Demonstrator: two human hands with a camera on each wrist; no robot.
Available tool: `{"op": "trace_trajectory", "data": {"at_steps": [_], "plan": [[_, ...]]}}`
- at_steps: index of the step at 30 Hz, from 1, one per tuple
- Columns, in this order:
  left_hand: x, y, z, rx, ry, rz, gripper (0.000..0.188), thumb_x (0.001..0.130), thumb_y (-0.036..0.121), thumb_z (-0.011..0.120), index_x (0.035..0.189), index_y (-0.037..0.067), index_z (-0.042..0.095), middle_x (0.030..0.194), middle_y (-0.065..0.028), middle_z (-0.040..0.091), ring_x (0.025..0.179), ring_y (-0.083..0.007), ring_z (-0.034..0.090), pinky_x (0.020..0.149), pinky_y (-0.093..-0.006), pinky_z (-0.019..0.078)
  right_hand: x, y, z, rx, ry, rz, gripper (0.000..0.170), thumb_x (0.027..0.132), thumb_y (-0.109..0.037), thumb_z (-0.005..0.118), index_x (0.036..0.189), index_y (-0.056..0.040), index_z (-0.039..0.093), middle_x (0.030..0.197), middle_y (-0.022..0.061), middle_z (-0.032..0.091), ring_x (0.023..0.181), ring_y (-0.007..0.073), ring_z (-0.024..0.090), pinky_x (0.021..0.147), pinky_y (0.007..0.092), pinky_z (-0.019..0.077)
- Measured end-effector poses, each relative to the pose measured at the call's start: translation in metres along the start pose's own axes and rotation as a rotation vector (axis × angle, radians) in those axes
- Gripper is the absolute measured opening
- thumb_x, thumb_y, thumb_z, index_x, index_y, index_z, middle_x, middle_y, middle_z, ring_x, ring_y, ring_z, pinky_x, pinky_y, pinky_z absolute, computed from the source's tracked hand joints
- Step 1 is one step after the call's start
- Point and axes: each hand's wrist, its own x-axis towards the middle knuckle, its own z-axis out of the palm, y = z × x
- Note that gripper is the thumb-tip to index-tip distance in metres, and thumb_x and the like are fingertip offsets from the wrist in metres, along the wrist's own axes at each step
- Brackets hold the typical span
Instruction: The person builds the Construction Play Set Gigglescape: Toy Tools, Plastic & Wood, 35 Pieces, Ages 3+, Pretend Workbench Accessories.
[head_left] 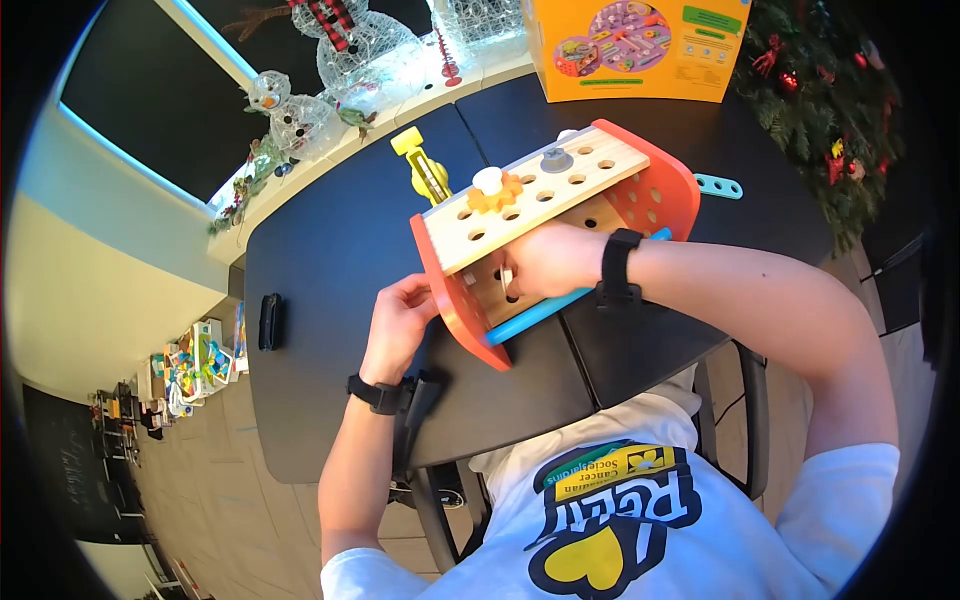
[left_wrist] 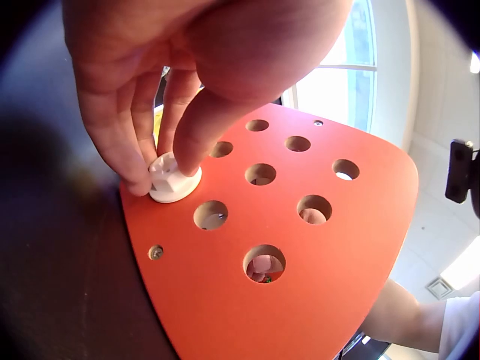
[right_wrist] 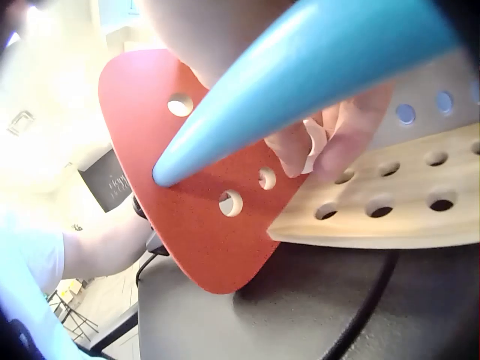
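A toy workbench has red side panels (head_left: 455, 290) and a wooden top (head_left: 535, 205) with rows of holes. Outside the left panel, my left hand (head_left: 400, 315) pinches a white toy bolt (left_wrist: 174, 182) by its hexagonal head, its round flange against the red face. My right hand (head_left: 560, 262) reaches under the top, inside the bench. Its fingertips pinch a white ring-like piece (right_wrist: 315, 144) near the inner face of that same panel. A blue rod (right_wrist: 270, 94) runs between the panels, beside the right hand.
On the bench top stand an orange gear (head_left: 496, 194) with a white knob and a grey screw piece (head_left: 556, 159). A yellow toy tool (head_left: 425, 172) is at its back left, a turquoise holed strip (head_left: 719, 187) at the right. Behind stands a yellow box (head_left: 640, 60). A black case (head_left: 270, 321) lies left.
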Motion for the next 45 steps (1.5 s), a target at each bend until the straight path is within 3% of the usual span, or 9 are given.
{"op": "trace_trajectory", "data": {"at_steps": [8,14,19,27,30,33,38,44,45], "plan": [[-0.002,-0.001,0.002,-0.015,0.012,0.006,0.023,0.096,-0.003,0.068,0.119,-0.007,0.07,0.114,-0.0111,0.076,0.104,-0.0155,0.07,0.097,-0.0294,0.0542,0.012,-0.003,0.013,-0.013,0.038,-0.075,0.028,0.095,-0.013,0.061,0.118,0.0007,0.068,0.112,0.025,0.073,0.107,0.0412,0.069,0.093,0.0447,0.0552],[0.0,-0.005,0.003,-0.001,0.021,0.018,0.023,0.097,-0.001,0.069,0.119,-0.007,0.07,0.111,-0.0112,0.076,0.101,-0.0152,0.071,0.095,-0.0294,0.0549,0.036,0.016,0.026,0.037,0.131,-0.161,0.026,0.094,-0.008,0.06,0.119,-0.008,0.069,0.113,0.0177,0.074,0.109,0.0372,0.068,0.091,0.0432,0.0549],[0.002,-0.01,0.004,-0.015,0.025,0.031,0.022,0.098,0.001,0.069,0.119,-0.008,0.07,0.111,-0.0115,0.076,0.1,-0.015,0.071,0.095,-0.0287,0.0547,0.045,0.011,0.023,0.113,0.014,-0.091,0.025,0.101,-0.022,0.06,0.121,-0.0073,0.066,0.114,0.0182,0.072,0.108,0.0378,0.066,0.093,0.0444,0.0519],[0.001,-0.017,0.006,-0.043,0.03,0.017,0.019,0.098,0.0,0.067,0.116,-0.008,0.07,0.111,-0.0109,0.076,0.101,-0.0147,0.071,0.095,-0.028,0.0543,0.053,0.025,0.04,0.177,0.125,-0.146,0.024,0.1,-0.017,0.063,0.121,-0.007,0.068,0.119,0.0179,0.072,0.11,0.0373,0.066,0.094,0.0443,0.0517],[0.002,-0.02,0.008,-0.103,0.042,0.017,0.02,0.097,-0.002,0.067,0.117,-0.007,0.07,0.111,-0.0099,0.076,0.099,-0.0141,0.07,0.094,-0.0283,0.0546,0.045,0.016,0.027,0.165,0.164,-0.136,0.023,0.101,-0.012,0.057,0.121,-0.0061,0.065,0.112,0.013,0.072,0.097,0.0278,0.066,0.087,0.0368,0.0531],[-0.004,-0.018,0.014,-0.123,0.11,0.022,0.021,0.097,-0.004,0.066,0.117,-0.007,0.07,0.111,-0.0094,0.076,0.098,-0.014,0.069,0.092,-0.0288,0.0549,0.054,0.021,0.039,0.185,0.233,-0.146,0.024,0.095,-0.01,0.066,0.118,-0.0064,0.069,0.115,0.0161,0.073,0.106,0.0359,0.067,0.091,0.0434,0.0526],[-0.009,-0.011,0.019,-0.183,0.128,0.01,0.021,0.097,-0.003,0.065,0.118,-0.007,0.07,0.112,-0.0092,0.075,0.098,-0.0147,0.069,0.091,-0.0296,0.055,0.053,0.015,0.033,0.088,0.221,-0.186,0.025,0.092,-0.006,0.066,0.117,-0.0069,0.069,0.113,0.015,0.073,0.106,0.0337,0.067,0.091,0.0404,0.0531],[-0.013,-0.013,0.025,-0.195,0.152,0.034,0.021,0.098,-0.002,0.065,0.118,-0.007,0.07,0.111,-0.0093,0.075,0.097,-0.0151,0.069,0.091,-0.0301,0.0551,0.05,0.018,0.038,0.091,0.184,-0.212,0.022,0.101,-0.011,0.057,0.122,-0.0061,0.064,0.119,0.0099,0.071,0.103,0.0259,0.066,0.09,0.0377,0.0529],[-0.013,-0.013,0.026,-0.198,0.155,0.033,0.021,0.098,-0.001,0.065,0.118,-0.007,0.07,0.111,-0.0093,0.075,0.097,-0.0151,0.069,0.091,-0.0302,0.0552,0.054,0.021,0.043,0.291,0.142,-0.145,0.021,0.104,-0.013,0.054,0.121,-0.006,0.063,0.118,0.0087,0.071,0.1,0.0231,0.065,0.089,0.0366,0.0529]]}}
